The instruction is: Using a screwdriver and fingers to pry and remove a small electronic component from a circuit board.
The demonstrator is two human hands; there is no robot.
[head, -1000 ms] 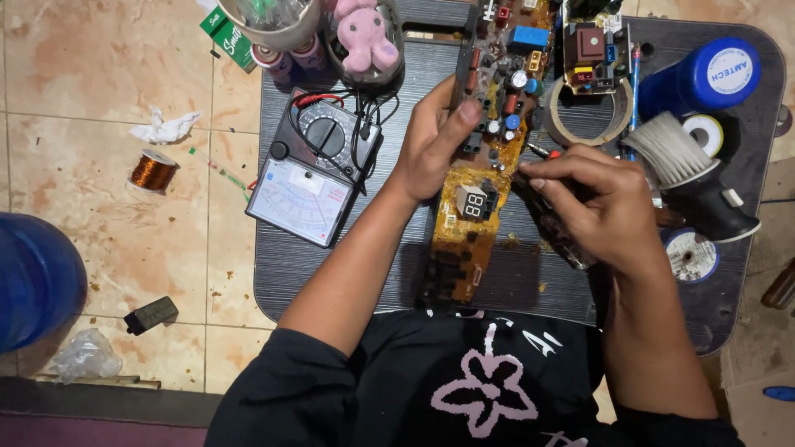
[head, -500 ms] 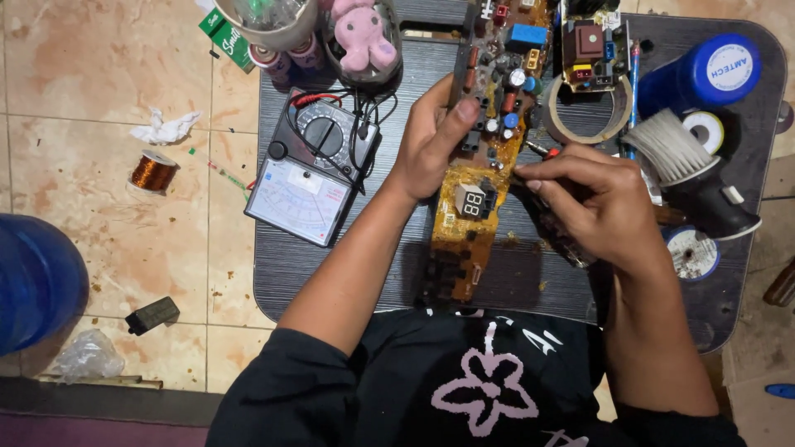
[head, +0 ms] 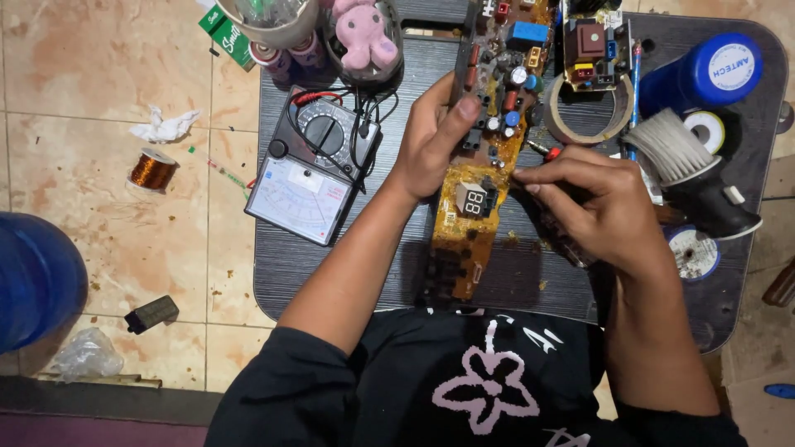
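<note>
A long yellow-brown circuit board [head: 479, 178] with a small digit display and many coloured parts lies along the dark table [head: 331, 265]. My left hand [head: 431, 141] grips its left edge, thumb on top near the components. My right hand [head: 600, 207] is closed on a thin dark tool whose tip touches the board's right edge beside a red-tipped piece [head: 553, 152]. The tool's body is mostly hidden under my fingers.
An analog multimeter [head: 319, 165] with leads lies left of the board. A second small circuit board [head: 592, 41], tape roll [head: 588, 112], brush [head: 687, 161], blue can [head: 704, 74] and solder spool [head: 691, 252] crowd the right. A copper wire coil [head: 151, 168] sits on the tile floor.
</note>
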